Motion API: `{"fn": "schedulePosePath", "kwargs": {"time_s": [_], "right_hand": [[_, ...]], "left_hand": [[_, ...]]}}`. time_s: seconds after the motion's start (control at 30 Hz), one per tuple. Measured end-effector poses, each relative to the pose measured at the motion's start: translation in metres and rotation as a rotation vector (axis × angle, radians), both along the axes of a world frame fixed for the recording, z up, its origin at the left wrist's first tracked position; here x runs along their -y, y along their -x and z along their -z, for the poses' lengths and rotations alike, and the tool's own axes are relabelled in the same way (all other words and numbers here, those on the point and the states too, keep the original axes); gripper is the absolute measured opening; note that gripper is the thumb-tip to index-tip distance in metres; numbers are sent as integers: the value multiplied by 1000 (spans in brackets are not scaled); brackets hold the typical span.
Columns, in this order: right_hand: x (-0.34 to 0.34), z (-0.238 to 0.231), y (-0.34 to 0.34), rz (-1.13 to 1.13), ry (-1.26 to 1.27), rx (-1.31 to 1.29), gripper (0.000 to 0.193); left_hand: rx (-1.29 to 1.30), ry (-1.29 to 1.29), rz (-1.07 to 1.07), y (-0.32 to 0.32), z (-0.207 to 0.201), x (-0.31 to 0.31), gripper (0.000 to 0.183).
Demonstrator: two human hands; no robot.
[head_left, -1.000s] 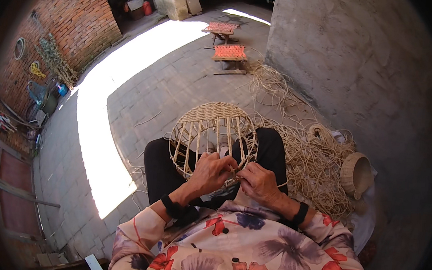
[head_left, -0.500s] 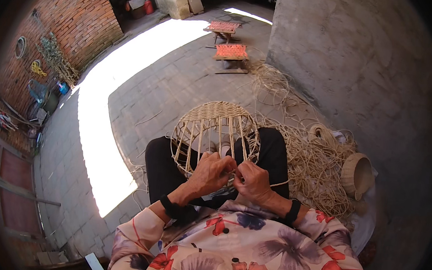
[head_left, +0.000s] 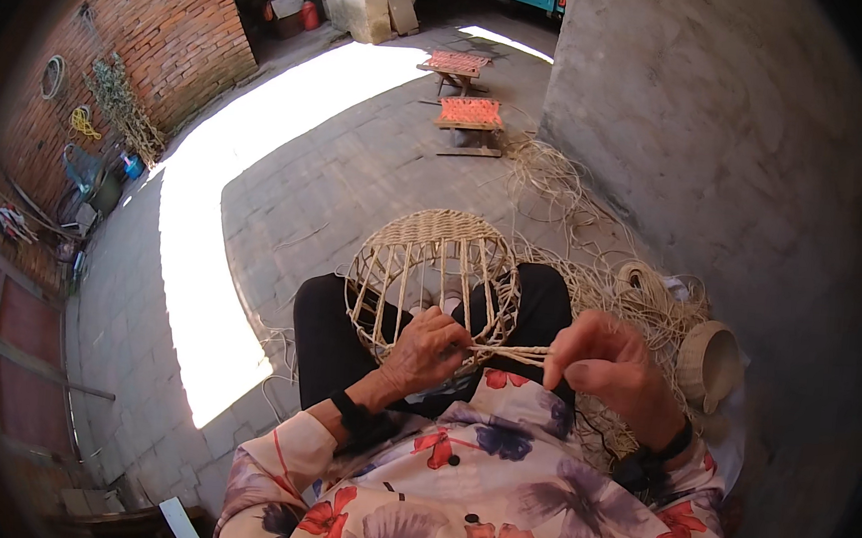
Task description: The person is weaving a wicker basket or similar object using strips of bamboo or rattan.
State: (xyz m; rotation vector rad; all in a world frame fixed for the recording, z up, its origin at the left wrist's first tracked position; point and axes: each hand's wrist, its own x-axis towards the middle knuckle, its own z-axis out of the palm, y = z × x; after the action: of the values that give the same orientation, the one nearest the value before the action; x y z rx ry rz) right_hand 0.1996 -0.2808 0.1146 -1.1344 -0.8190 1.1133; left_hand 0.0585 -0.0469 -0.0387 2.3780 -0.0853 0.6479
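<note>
A half-woven basket [head_left: 438, 228] of pale twisted cord rests on my lap, its woven part facing away and its open ribs toward me. At its near rim my left hand [head_left: 425, 351] is closed, pinching the cord where it meets the rim. My right hand [head_left: 612, 367] is out to the right of the basket, fingers closed on the same cord [head_left: 513, 353]. Between the two hands the cord runs taut in what looks like a doubled strand. My left fingertips partly hide the spot where cord and rim meet.
Right of my knees lies a tangled heap of cord [head_left: 638, 313], with a small finished basket [head_left: 712, 364] beside it. Two folding stools [head_left: 470, 112] with red woven seats stand ahead. A grey wall [head_left: 720, 139] rises at the right, a brick wall [head_left: 168, 31] at the left.
My right hand has moved right, away from the left hand, drawing the cord out into a straight stretch. The left hand has stayed at the basket's rim.
</note>
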Motion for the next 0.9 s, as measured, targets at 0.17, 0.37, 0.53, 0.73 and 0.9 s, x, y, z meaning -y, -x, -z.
{"fn": "schedulePosePath", "kwargs": {"time_s": [0.17, 0.37, 0.53, 0.73, 0.9], "right_hand": [[86, -98, -50, 359, -809, 90, 10], [33, -47, -85, 1085, 17, 1610, 20], [-31, 57, -10, 270, -200, 1220, 18], [-63, 129, 13, 299, -179, 1423, 19], [-54, 120, 0, 203, -185, 1531, 14]], "left_hand": [[-10, 59, 11, -8, 5, 1, 15], [-73, 102, -42, -2, 9, -3, 11], [-107, 191, -75, -2, 4, 2, 10], [-213, 213, -118, -2, 4, 2, 15], [-229, 249, -145, -4, 9, -1, 17]]}}
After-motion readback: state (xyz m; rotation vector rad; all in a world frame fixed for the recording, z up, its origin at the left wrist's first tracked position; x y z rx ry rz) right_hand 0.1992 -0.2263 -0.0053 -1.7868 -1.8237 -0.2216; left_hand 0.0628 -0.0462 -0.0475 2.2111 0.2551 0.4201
